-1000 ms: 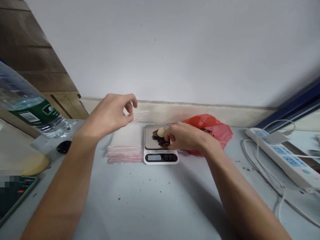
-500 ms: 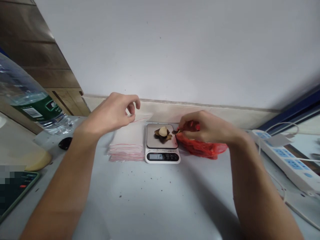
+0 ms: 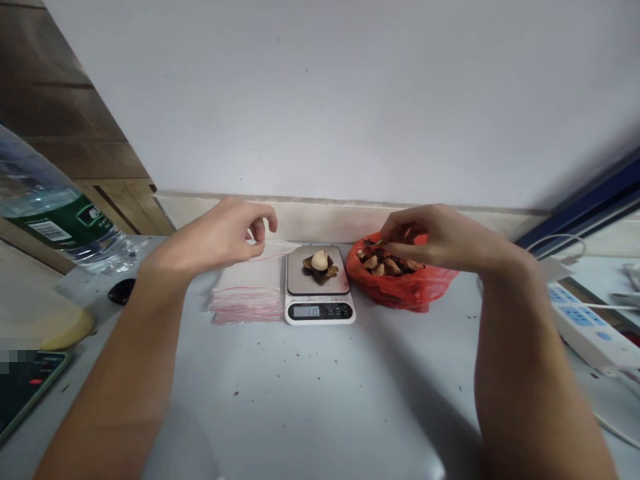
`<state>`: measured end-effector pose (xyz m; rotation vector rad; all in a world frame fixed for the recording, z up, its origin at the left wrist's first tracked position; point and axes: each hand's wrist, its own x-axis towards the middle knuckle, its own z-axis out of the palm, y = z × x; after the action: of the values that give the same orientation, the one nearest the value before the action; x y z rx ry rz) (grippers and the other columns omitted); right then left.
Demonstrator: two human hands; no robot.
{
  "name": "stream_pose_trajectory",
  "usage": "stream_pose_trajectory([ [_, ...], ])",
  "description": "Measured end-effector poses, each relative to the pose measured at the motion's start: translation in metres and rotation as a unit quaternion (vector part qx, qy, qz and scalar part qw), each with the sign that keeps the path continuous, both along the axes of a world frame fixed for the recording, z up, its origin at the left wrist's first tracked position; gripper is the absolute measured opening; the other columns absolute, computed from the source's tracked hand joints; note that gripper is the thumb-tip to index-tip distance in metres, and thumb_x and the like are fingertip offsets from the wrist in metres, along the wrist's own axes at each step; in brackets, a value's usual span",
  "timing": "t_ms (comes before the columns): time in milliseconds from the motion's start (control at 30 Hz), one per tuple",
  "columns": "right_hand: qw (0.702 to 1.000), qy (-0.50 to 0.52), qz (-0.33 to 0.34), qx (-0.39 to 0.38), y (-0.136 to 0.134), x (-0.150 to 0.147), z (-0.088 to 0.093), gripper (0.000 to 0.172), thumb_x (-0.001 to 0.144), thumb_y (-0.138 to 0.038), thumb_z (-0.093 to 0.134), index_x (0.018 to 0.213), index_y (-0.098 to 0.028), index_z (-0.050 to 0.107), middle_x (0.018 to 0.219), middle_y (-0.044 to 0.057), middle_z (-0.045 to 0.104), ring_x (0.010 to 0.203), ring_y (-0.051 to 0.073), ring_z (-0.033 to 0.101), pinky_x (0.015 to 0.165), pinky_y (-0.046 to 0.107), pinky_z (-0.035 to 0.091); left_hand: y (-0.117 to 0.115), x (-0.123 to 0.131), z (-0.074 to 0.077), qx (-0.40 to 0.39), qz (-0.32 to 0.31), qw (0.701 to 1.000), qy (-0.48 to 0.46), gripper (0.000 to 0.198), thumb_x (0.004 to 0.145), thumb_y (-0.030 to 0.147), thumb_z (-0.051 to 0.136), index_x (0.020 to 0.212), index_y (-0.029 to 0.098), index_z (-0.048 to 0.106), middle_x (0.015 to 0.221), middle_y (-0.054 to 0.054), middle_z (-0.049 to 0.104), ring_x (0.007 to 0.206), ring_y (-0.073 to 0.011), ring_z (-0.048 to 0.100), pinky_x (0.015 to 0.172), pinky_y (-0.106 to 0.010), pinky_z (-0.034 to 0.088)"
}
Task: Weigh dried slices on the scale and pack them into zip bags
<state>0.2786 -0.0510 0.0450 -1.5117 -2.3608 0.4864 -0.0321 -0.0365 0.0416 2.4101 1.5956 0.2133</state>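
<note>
A small white kitchen scale (image 3: 320, 310) stands at the back of the grey table, with a few brown and pale dried pieces (image 3: 320, 263) on its steel platform. My left hand (image 3: 220, 233) hovers above a stack of clear zip bags (image 3: 249, 293) to the scale's left and pinches the edge of one thin clear bag (image 3: 273, 248). My right hand (image 3: 435, 235) is over an open red plastic bag (image 3: 400, 287) full of brown dried pieces, fingers pinched on a small piece at its mouth.
A plastic water bottle (image 3: 55, 213) lies at the far left, with a small black object (image 3: 121, 291) near it and a yellow disc (image 3: 50, 325) and a phone (image 3: 25, 393) nearer me. A white power strip (image 3: 585, 320) with cables runs along the right. The wall stands just behind the scale.
My right hand left the scale's platform and moved right, over the red bag, which now lies open. My left hand kept its pinch on the clear bag, lowering slightly.
</note>
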Motion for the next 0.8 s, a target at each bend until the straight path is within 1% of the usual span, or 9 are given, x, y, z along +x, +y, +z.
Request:
stream_pose_trajectory([
  [233, 1.000, 0.001, -0.004, -0.007, 0.001, 0.000, -0.001, 0.008, 0.074, -0.024, 0.060, 0.073, -0.024, 0.068, 0.067, -0.002, 0.073, 0.059, 0.016, 0.064, 0.057, 0.029, 0.046, -0.001, 0.002, 0.002, -0.015, 0.001, 1.000, 0.009, 0.034, 0.072, 0.031, 0.054, 0.103, 0.023, 0.068, 0.089, -0.004, 0.071, 0.085, -0.0239, 0.067, 0.072, -0.032, 0.045],
  [467, 1.000, -0.014, -0.010, 0.010, -0.001, -0.001, 0.000, 0.007, 0.075, -0.022, 0.061, 0.074, -0.024, 0.068, 0.070, -0.002, 0.074, 0.064, 0.017, 0.066, 0.060, 0.028, 0.048, 0.000, 0.001, -0.001, -0.024, -0.006, 1.000, 0.008, 0.034, 0.071, 0.031, 0.054, 0.102, 0.024, 0.066, 0.089, -0.004, 0.072, 0.086, -0.0233, 0.067, 0.073, -0.031, 0.044],
  [533, 0.999, -0.028, -0.023, 0.020, 0.001, 0.003, -0.001, 0.007, 0.075, -0.023, 0.061, 0.074, -0.024, 0.068, 0.072, -0.001, 0.074, 0.065, 0.017, 0.067, 0.061, 0.029, 0.049, -0.001, 0.002, 0.000, -0.026, -0.004, 1.000, 0.010, 0.033, 0.072, 0.030, 0.054, 0.102, 0.023, 0.067, 0.088, -0.004, 0.072, 0.085, -0.0234, 0.067, 0.073, -0.032, 0.044],
  [600, 0.996, -0.053, -0.056, 0.036, 0.004, 0.011, -0.003, 0.008, 0.074, -0.020, 0.063, 0.075, -0.024, 0.070, 0.072, 0.001, 0.073, 0.067, 0.019, 0.066, 0.062, 0.031, 0.050, -0.002, 0.002, 0.001, -0.028, -0.001, 1.000, 0.011, 0.032, 0.072, 0.030, 0.054, 0.101, 0.023, 0.067, 0.088, -0.004, 0.072, 0.084, -0.0231, 0.067, 0.072, -0.031, 0.044],
  [700, 0.987, -0.063, -0.120, 0.090, 0.007, 0.018, -0.005, 0.021, 0.070, -0.013, 0.064, 0.084, -0.023, 0.075, 0.079, 0.005, 0.074, 0.072, 0.022, 0.067, 0.065, 0.034, 0.052, -0.003, 0.002, 0.002, -0.011, 0.000, 1.000, -0.005, 0.025, 0.072, 0.031, 0.056, 0.094, 0.023, 0.066, 0.088, -0.004, 0.072, 0.083, -0.0227, 0.067, 0.070, -0.031, 0.045],
  [733, 0.986, -0.047, -0.123, 0.106, 0.007, 0.016, -0.005, 0.026, 0.070, -0.011, 0.063, 0.089, -0.022, 0.076, 0.083, 0.006, 0.074, 0.073, 0.022, 0.067, 0.066, 0.034, 0.052, -0.003, 0.002, 0.002, 0.001, -0.002, 1.000, -0.018, 0.022, 0.072, 0.031, 0.056, 0.090, 0.022, 0.065, 0.088, -0.005, 0.072, 0.083, -0.0226, 0.067, 0.069, -0.031, 0.045],
  [767, 0.987, -0.021, -0.110, 0.114, 0.006, 0.012, -0.005, 0.029, 0.073, -0.011, 0.063, 0.096, -0.021, 0.077, 0.085, 0.007, 0.074, 0.075, 0.022, 0.067, 0.068, 0.035, 0.053, -0.003, 0.002, 0.001, 0.015, -0.005, 0.999, -0.034, 0.020, 0.072, 0.032, 0.057, 0.087, 0.023, 0.064, 0.087, -0.005, 0.072, 0.082, -0.0224, 0.067, 0.068, -0.030, 0.045],
  [800, 0.990, 0.010, -0.082, 0.111, 0.003, 0.004, -0.005, 0.031, 0.077, -0.013, 0.063, 0.104, -0.020, 0.077, 0.085, 0.007, 0.074, 0.075, 0.022, 0.067, 0.069, 0.034, 0.054, -0.004, 0.003, 0.001, 0.032, -0.008, 0.998, -0.052, 0.018, 0.072, 0.033, 0.057, 0.085, 0.023, 0.063, 0.086, -0.004, 0.072, 0.081, -0.0223, 0.067, 0.068, -0.030, 0.046],
])
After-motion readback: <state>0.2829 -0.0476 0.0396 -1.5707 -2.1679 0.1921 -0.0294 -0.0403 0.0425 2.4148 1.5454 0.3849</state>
